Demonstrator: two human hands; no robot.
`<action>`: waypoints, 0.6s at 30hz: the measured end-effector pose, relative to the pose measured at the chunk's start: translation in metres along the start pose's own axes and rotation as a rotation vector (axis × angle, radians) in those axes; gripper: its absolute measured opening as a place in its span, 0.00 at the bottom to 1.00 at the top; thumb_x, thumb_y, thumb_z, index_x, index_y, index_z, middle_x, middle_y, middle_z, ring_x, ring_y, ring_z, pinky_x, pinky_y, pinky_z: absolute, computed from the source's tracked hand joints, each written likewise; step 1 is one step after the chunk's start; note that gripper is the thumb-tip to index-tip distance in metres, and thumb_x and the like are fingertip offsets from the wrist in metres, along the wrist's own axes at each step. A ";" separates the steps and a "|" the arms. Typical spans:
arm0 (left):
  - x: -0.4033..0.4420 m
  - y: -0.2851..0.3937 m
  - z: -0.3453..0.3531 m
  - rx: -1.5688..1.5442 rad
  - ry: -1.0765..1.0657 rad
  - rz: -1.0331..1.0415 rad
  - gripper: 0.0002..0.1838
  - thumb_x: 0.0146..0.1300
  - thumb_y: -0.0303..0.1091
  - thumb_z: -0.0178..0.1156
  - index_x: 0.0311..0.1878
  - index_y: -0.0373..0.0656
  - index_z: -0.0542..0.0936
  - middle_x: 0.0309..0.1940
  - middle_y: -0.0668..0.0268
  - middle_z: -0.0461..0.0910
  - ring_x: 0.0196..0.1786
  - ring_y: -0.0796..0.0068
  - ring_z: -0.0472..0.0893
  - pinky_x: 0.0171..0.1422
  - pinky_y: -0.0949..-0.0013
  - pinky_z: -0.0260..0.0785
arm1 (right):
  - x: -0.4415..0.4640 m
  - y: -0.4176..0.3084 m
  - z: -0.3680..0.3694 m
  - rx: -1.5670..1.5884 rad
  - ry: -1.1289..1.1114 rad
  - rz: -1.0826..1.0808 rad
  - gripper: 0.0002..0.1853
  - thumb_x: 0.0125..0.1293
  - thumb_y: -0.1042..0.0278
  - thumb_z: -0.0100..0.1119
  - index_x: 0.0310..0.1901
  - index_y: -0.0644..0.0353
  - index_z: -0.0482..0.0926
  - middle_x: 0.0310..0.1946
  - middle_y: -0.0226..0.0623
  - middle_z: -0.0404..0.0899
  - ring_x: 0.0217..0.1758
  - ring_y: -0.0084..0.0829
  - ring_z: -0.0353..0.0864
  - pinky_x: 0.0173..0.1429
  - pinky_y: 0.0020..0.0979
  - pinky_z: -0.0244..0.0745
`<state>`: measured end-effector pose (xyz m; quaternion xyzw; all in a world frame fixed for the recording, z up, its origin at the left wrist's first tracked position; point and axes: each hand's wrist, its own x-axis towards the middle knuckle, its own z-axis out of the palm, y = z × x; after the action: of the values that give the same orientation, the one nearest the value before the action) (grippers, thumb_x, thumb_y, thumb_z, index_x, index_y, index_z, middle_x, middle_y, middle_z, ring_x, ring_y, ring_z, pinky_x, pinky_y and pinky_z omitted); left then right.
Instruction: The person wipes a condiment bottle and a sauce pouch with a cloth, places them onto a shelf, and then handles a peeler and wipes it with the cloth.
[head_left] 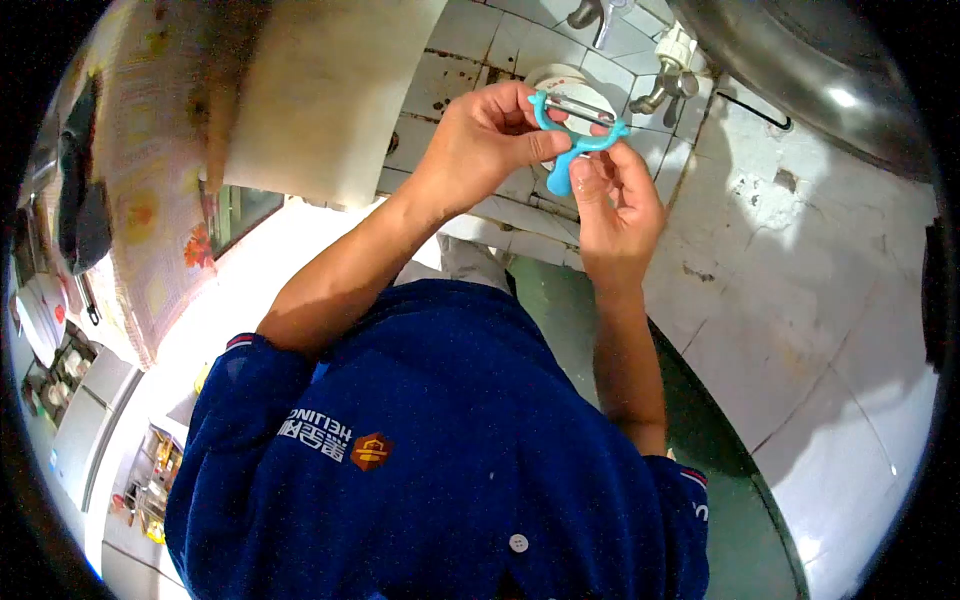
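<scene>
A turquoise Y-shaped peeler (590, 143) with a metal blade is held up in front of me, over the tiled basin (440, 85). My left hand (490, 135) pinches one side of its fork, thumb against the turquoise plastic. Closed about the other side and the short handle is my right hand (620, 195), its thumb near the handle's end. Some fingers of both hands are hidden behind the peeler. Beyond it, partly covered by the hands and peeler, a white bowl (560, 78) stands in the basin.
Two taps, one of them a worn metal tap (665, 85), stick out above the basin. A large metal pan (830, 80) fills the upper right. A pale board (320, 90) lies at the upper left, and cracked white tiles (800, 330) cover the right side.
</scene>
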<state>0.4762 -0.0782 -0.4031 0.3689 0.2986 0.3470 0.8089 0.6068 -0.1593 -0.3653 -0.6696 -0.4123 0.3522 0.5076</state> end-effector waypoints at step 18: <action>-0.076 0.159 -0.042 0.275 -0.340 0.127 0.15 0.67 0.32 0.52 0.53 0.34 0.75 0.44 0.62 0.78 0.41 0.75 0.78 0.44 0.72 0.75 | -0.042 -0.103 0.077 -0.038 0.160 -0.357 0.08 0.60 0.72 0.62 0.39 0.66 0.76 0.37 0.37 0.80 0.40 0.23 0.75 0.47 0.25 0.69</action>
<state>0.3474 -0.0439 -0.2812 0.5468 0.1787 0.2864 0.7662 0.5010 -0.1525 -0.2816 -0.6211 -0.4893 0.1947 0.5804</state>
